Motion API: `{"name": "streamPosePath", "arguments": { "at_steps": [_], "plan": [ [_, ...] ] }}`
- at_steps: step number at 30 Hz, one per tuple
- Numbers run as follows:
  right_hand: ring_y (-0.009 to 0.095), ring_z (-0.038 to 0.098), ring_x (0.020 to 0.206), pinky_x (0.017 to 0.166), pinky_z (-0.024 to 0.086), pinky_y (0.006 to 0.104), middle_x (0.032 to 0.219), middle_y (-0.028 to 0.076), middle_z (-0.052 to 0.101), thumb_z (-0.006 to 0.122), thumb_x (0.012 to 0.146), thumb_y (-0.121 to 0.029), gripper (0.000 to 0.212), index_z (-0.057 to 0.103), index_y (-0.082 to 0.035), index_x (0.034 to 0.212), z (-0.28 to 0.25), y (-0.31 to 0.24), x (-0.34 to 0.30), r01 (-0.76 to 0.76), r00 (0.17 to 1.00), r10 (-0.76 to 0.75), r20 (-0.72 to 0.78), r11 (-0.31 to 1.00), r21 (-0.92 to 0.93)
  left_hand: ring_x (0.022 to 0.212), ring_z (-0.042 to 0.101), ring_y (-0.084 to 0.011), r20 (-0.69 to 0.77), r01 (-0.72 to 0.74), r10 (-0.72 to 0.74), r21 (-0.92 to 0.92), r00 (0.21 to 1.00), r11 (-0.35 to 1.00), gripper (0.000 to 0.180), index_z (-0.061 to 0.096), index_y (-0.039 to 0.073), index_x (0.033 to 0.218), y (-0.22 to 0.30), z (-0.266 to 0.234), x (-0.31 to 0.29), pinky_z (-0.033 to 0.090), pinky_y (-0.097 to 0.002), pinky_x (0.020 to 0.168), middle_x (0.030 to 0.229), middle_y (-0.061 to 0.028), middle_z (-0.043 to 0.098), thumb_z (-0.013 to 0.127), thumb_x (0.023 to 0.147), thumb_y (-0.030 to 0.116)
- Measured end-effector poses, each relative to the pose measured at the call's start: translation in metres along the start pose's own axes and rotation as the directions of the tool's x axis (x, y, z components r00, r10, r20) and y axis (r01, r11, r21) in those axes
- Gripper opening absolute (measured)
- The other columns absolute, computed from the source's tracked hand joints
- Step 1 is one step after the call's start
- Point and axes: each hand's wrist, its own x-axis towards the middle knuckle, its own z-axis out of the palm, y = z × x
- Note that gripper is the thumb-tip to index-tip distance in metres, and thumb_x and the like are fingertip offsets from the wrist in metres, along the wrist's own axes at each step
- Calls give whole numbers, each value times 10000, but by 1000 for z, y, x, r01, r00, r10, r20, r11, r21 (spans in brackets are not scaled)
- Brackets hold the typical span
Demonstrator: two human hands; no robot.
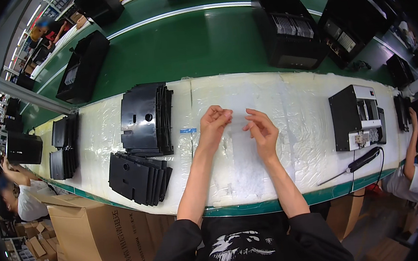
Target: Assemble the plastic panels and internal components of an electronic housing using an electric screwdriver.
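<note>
Above the middle of the film-covered bench top, my left hand is closed, thumb and fingertips pressed together; anything in the pinch is too small to make out. Facing it a short way to the right, my right hand has bent fingers held apart, with nothing visible in them. The hands do not touch. Left of them lie a stack of black plastic panels and a nearer, fanned-out stack of similar panels. At the right sit a black and silver box-shaped machine and a corded electric screwdriver.
Beyond the bench runs a green conveyor carrying black housings. More black panels stand at the far left. A cardboard box is below the front edge. Co-workers reach in at both sides.
</note>
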Motion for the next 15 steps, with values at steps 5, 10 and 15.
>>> {"name": "streamPosePath", "arguments": {
  "at_steps": [5,10,15],
  "plan": [
    [140,587,655,510,407,238,975,127,613,521,838,-98,120,587,-5,873,-11,6,7,-249,967,253,23,925,285,773,540,-137,55,60,-55,-92,997,994,150,496,80,906,2,3,-3,418,-264,732,842,-56,590,575,804,3],
    [169,480,571,514,361,279,756,82,546,486,833,-261,263,397,-96,649,-16,8,10,-401,899,392,193,567,720,794,521,-143,175,146,-116,-170,978,974,182,485,79,920,2,9,-7,413,-283,754,820,-35,537,569,786,-12],
    [170,444,579,531,344,279,696,62,477,488,818,-236,249,369,-106,643,-15,6,12,-417,889,405,213,522,744,808,528,-145,231,155,-129,-97,964,983,208,485,61,943,0,11,-7,418,-285,771,847,-46,546,570,778,-32]
  ]
}}
